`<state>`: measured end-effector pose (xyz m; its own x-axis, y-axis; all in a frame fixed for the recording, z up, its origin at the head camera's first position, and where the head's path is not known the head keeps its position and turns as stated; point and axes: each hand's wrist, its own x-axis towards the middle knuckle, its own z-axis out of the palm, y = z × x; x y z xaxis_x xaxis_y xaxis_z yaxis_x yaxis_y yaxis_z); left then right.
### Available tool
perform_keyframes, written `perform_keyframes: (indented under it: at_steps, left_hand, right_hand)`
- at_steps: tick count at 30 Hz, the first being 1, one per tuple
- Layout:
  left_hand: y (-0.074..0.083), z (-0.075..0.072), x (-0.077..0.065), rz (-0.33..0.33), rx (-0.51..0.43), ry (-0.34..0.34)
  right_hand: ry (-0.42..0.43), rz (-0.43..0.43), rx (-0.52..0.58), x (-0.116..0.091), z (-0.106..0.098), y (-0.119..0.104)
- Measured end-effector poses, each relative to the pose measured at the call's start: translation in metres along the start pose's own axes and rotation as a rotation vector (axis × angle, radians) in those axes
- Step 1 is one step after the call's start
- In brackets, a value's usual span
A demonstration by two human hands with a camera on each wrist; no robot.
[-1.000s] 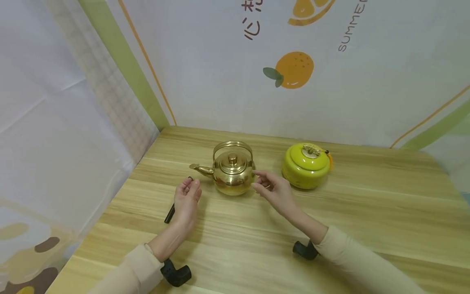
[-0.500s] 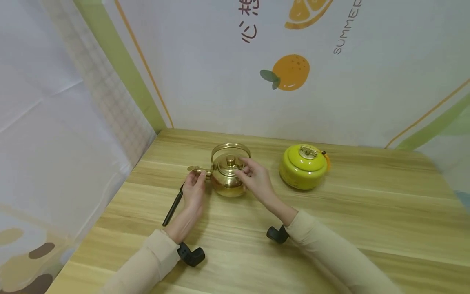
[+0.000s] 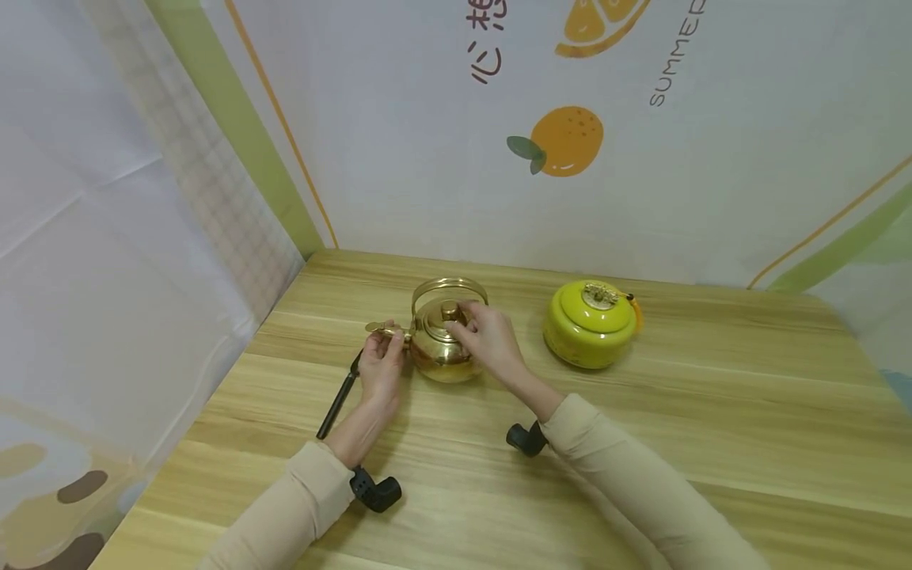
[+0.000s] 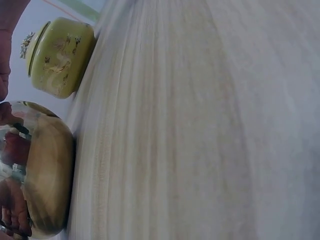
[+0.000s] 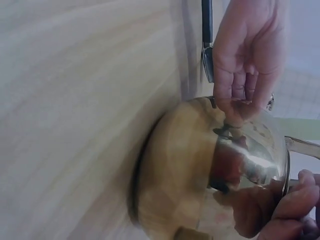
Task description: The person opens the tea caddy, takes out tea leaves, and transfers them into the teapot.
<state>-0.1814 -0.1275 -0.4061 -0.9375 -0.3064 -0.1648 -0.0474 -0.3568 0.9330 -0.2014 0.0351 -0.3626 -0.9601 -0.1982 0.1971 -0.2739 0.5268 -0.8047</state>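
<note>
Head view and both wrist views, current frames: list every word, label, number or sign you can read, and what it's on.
"SUMMER", on the white backdrop; its last letter reaches the picture's top edge.
"心想", same backdrop; the upper character is cut by the edge.
Yellow jar: side markings too blurred to tell whether they include writing.
Gold teapot: no readable text visible.

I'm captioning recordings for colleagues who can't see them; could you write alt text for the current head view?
A person's left hand pinches the spout of a golden teapot on a wooden table, while the right hand is at its lid knob. A yellow lidded jar stands right; a dark utensil lies by the left hand.
</note>
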Motion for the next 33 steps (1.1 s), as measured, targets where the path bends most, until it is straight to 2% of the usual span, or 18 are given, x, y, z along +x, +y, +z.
perform_keyframes:
  at_steps: [5,23,27,33]
  left_hand:
    - [-0.0015,-0.0012,0.0009,0.008,0.011,-0.021]
    - [-0.0029,-0.0018,0.0001,0.035,0.033,-0.018]
    - [-0.0028,-0.0008,0.0003,0.036,0.032,-0.002]
    - [-0.0032,-0.0014,-0.0001,0.042,0.026,-0.009]
  right_hand:
    - [0.025,0.009,-0.061,0.0046,-0.0009,-0.0024]
    - [0.042,0.035,-0.019,0.0048,0.0025,-0.0062]
    - [0.060,0.026,0.004,0.0035,0.0031,-0.0071]
    - [0.093,-0.041,0.049,-0.0015,0.0044,-0.0078]
